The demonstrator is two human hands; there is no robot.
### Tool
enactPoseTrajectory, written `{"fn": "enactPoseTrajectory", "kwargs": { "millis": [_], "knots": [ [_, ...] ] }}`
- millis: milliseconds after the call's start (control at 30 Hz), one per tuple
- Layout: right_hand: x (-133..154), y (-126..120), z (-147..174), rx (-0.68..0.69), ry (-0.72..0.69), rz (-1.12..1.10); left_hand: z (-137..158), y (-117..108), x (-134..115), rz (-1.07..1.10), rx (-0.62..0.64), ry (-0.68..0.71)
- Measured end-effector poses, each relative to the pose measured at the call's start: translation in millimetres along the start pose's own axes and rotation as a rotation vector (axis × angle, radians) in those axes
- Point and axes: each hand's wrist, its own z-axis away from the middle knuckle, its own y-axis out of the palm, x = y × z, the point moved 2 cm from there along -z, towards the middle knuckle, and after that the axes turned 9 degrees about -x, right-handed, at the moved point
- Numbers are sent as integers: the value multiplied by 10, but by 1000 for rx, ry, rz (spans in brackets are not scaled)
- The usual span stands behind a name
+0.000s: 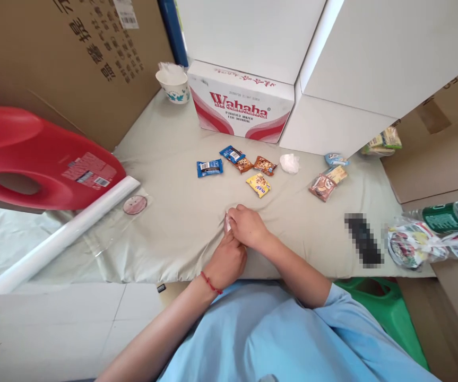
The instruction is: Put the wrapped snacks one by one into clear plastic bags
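Observation:
My left hand (226, 259), with a red string bracelet at the wrist, is closed near the front of the cloth-covered table. Just beyond it, my right hand (248, 225) is closed too, and the two hands touch. Between their fingers shows a small pinkish-white thing (227, 223), mostly hidden, whose kind I cannot make out. Farther back lie a yellow snack packet (258, 185), a brown snack packet (265, 165), and a blue packet (232, 154) overlapping another brown one (244, 164). A second blue packet (209, 168) sits to their left.
A crumpled white plastic bit (290, 163) and more packets (323, 187) lie right of the snacks. A Wahaha carton (244, 103) and a paper bowl (173, 85) stand behind. Left are a red jug (45, 159) and a plastic film roll (65, 233); right, a bottle (447, 216).

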Motion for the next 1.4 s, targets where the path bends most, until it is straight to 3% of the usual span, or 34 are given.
{"fn": "enactPoseTrajectory", "kwargs": {
  "millis": [167,333,600,700,800,900,1000,1100,1167,1267,1400],
  "knots": [
    [222,156,0,20,-51,148,241,-326,71,109,-16,16],
    [283,257,89,-77,-108,231,544,-635,55,155,-132,3],
    [156,328,248,-144,-150,234,752,-651,428,65,-292,-133],
    [-114,196,354,-243,-95,137,781,-570,600,27,-308,-167],
    [-617,-120,413,-401,-10,-100,811,-476,697,-19,-326,-143],
    [-1343,-651,326,-576,160,-324,836,-415,687,-104,-377,-93],
    [-2079,-1256,56,-748,404,-410,857,-394,637,-153,-432,-82],
    [-2555,-1654,-340,-750,642,-355,871,-387,613,-162,-443,-100],
    [-2679,-1731,-601,-695,699,-295,876,-383,615,-166,-447,-112],
    [-2691,-1650,-870,-631,706,-184,875,-379,622,-144,-459,-134],
    [-2615,-1542,-913,-632,655,-7,866,-406,626,-54,-438,-206]
  ]
}}
